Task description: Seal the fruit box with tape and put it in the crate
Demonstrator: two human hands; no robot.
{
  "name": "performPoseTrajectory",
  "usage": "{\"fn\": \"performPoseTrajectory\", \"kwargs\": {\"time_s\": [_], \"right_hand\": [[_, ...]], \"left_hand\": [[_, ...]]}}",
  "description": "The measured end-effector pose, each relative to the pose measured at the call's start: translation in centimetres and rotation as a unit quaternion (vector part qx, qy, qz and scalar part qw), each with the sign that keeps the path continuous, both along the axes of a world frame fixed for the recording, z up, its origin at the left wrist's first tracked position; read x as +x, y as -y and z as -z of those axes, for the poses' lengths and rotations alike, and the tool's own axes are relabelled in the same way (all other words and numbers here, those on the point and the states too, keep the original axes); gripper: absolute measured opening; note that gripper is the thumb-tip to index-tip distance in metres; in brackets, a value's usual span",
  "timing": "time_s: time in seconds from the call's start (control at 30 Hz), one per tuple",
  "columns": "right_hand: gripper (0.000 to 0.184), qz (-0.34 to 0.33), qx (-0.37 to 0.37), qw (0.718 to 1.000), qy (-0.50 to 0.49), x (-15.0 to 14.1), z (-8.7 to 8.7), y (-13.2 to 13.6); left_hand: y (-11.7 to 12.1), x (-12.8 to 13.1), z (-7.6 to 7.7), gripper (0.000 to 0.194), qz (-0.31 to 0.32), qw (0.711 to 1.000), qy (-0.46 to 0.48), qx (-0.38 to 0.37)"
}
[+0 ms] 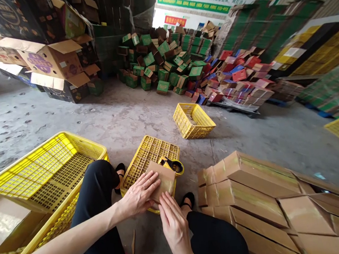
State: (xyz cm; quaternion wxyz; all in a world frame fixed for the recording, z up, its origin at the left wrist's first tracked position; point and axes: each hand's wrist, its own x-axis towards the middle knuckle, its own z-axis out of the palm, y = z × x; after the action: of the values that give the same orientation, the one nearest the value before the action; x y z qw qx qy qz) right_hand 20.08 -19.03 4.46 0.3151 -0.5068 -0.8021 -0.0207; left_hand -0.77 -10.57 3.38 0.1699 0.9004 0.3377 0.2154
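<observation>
A small brown cardboard box [165,174] rests on an upturned yellow plastic crate [148,152] between my knees. My left hand [140,193] lies flat across the box's left side, fingers stretched out. Against its near right edge, my right hand [174,221] presses with straight fingers held side by side. A yellow and black tape dispenser [173,165] sits on the crate just beyond the box, touched by neither hand.
A large yellow crate [62,164] with a cardboard box [8,220] inside stands at my left. Stacked taped boxes [259,174] fill the right. Ahead are a small yellow crate [194,121], a heap of green boxes [164,64] and red and blue boxes [239,77].
</observation>
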Motion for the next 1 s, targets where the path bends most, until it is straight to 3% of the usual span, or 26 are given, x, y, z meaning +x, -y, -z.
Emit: {"fn": "performPoseTrajectory", "kwargs": {"time_s": [0.27, 0.5, 0.73, 1.0], "right_hand": [[0.067, 0.042, -0.04, 0.998, 0.008, 0.9, -1.0, -2.6], [0.063, 0.037, -0.037, 0.998, -0.022, 0.4, -0.6, 0.6], [0.048, 0.027, -0.053, 0.993, -0.099, 0.7, 0.5, 2.2], [0.058, 0.122, -0.09, 0.979, -0.136, 0.4, 1.4, -3.0]], "left_hand": [[-0.1, -0.1, -0.1, 0.095, -0.001, 1.0, 0.003, 0.004], [0.2, 0.3, 0.1, 0.096, -0.011, 1.0, 0.013, -0.013], [0.1, -1.3, 0.2, 0.113, -0.039, 0.998, 0.05, -0.019], [0.6, -0.8, 1.0, 0.124, -0.058, 0.995, 0.07, -0.03]]}}
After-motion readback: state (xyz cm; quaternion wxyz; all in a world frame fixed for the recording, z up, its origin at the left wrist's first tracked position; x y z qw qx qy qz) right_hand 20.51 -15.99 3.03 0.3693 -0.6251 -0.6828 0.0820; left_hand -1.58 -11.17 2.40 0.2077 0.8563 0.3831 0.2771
